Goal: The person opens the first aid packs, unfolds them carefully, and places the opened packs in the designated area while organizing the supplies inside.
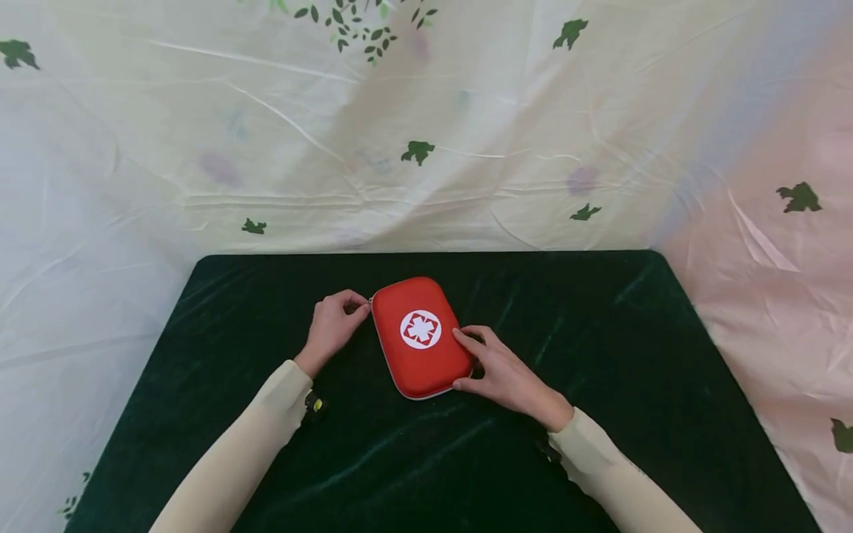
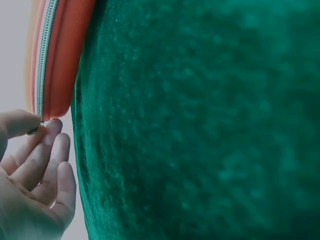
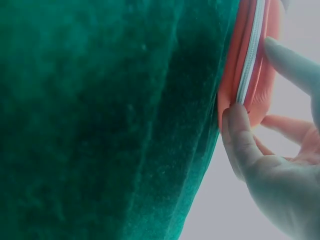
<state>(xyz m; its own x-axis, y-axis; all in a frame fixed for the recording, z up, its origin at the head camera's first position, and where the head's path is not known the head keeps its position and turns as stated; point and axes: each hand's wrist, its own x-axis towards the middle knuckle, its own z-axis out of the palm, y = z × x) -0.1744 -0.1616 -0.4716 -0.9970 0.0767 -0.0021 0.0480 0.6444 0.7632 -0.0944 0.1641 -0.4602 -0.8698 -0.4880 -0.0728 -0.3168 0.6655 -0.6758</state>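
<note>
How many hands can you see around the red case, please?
2: the left hand pinches at the zipper by the far-left corner of the red case, and the right hand holds its near-right corner.

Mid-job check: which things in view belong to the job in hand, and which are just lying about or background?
Part of the job:
Red case, on the cloth
Zipper round its edge
Left hand, pinching at the zipper's end
Right hand, holding the case's lower right

Just background:
Green cloth underneath
Leaf-patterned backdrop
Dark device at the left wrist
</note>
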